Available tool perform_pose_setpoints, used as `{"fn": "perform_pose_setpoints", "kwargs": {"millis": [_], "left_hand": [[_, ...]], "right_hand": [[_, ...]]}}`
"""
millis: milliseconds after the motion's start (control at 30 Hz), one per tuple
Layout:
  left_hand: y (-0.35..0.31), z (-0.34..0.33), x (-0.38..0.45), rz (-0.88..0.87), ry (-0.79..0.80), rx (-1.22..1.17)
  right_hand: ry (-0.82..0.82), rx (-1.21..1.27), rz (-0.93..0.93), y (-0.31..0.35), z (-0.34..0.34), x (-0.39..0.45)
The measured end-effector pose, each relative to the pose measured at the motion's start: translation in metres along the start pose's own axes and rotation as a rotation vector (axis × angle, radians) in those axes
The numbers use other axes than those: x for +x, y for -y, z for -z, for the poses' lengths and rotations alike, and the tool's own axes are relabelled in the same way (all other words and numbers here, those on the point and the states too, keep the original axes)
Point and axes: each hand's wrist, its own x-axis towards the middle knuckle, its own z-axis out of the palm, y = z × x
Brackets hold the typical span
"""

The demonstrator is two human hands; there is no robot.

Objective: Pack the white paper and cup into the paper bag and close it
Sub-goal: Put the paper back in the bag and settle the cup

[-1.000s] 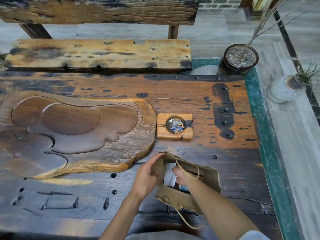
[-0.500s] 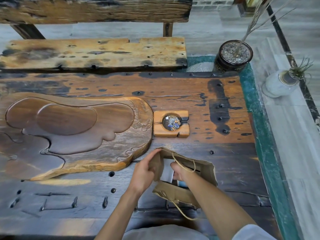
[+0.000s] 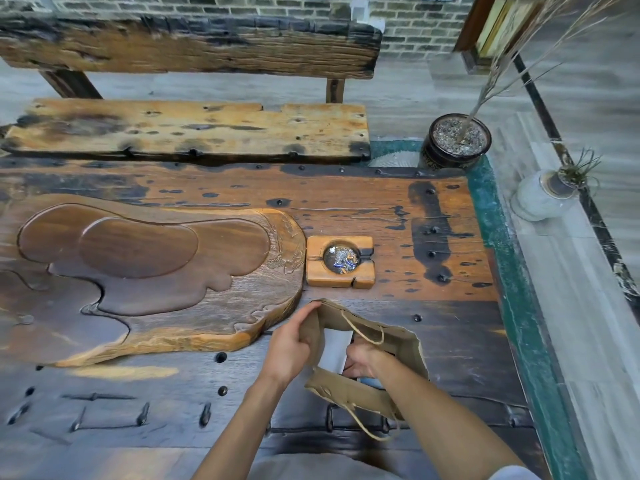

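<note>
Brown kraft: the paper bag lay on its side on the dark studded bench, mouth gaping toward the person, just in front of the wooden ashtray and beside the carved tea tray.
Left hand: the left hand pinched the bag's left rim and held the mouth apart.
Right hand: the right hand was sunk inside the opening, fingers curled at the edge of the white paper; whether it gripped the sheet or only pressed it I couldn't tell.
Paper: already inside, standing against the bag's inner wall.
Cup: only a sliver of pale blue showed under the right wrist inside the bag; it may have been the cup, but I couldn't be sure.
Risk, tearing: the far rim looked ragged, so a hard tug from the left hand could likely rip it further.
Risk, crumpling: pushing the sheet deeper in that narrow space might well fold or crease it.
Risk, snagging: one cord handle looped across the opening right over the right hand, and could catch the fingers on withdrawal, dragging the paper out.
Risk, spilling: with the bag lying flat, the contents could slide out before it was closed.
</note>
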Motion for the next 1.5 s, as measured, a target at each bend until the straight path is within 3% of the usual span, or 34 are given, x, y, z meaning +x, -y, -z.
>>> {"fn": "perform_pose_setpoints", "kwargs": {"millis": [333, 567, 700, 1100, 1500], "left_hand": [[-0.01, -0.004, -0.007, -0.062, 0.021, 0.074], [-0.012, -0.009, -0.009, -0.073, 0.054, 0.099], [-0.013, -0.011, -0.007, -0.066, 0.056, 0.1], [-0.011, -0.01, 0.001, -0.046, 0.048, 0.065], [-0.017, -0.017, -0.011, -0.05, 0.068, 0.047]], "right_hand": [[-0.064, -0.163, 0.085, 0.002, 0.042, -0.011], [-0.234, -0.492, -0.051, -0.008, 0.071, -0.015], [-0.28, -0.55, -0.087, -0.017, 0.076, -0.006], [-0.145, -0.38, -0.192, -0.018, 0.072, 0.0], [-0.085, -0.306, 0.111, -0.014, 0.084, -0.05]]}}
